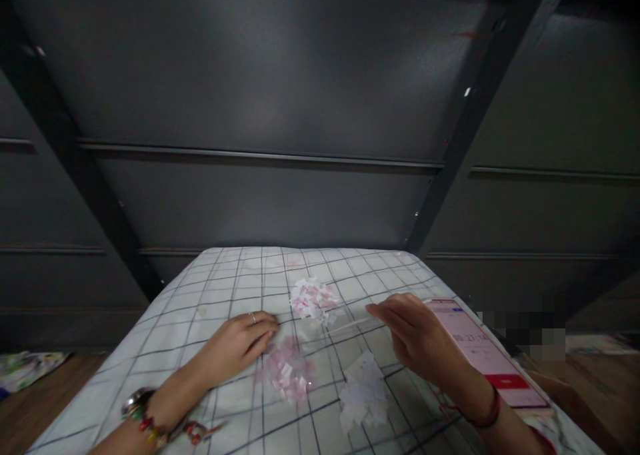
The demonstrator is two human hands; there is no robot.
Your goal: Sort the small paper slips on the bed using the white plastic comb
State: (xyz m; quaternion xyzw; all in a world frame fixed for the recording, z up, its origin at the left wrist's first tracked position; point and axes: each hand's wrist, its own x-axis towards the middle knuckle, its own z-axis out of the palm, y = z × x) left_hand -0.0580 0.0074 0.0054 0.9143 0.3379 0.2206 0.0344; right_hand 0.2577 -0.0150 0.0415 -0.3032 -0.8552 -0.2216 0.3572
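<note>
My left hand point(247, 338) rests low over the checked cloth, its fingers curled together and pointing right; whatever lies under the fingertips is hidden. Just below those fingertips is a loose pile of pink, partly see-through pieces point(287, 372). My right hand point(413, 332) is closed in a pinch at one end of a thin white strip point(349, 324), which slants left towards the middle of the cloth. Beyond the strip sits a heap of small white and pink paper scraps point(313, 297). Nearer to me, between the hands, lies a pile of pale whitish pieces point(365, 392).
A white cloth with dark grid lines point(240, 275) covers the table. By my right forearm lies a phone point(480, 348) with a timer on its screen. Dark panels point(270, 195) rise behind the table's far edge. A patterned item point(30, 372) is on the floor at left.
</note>
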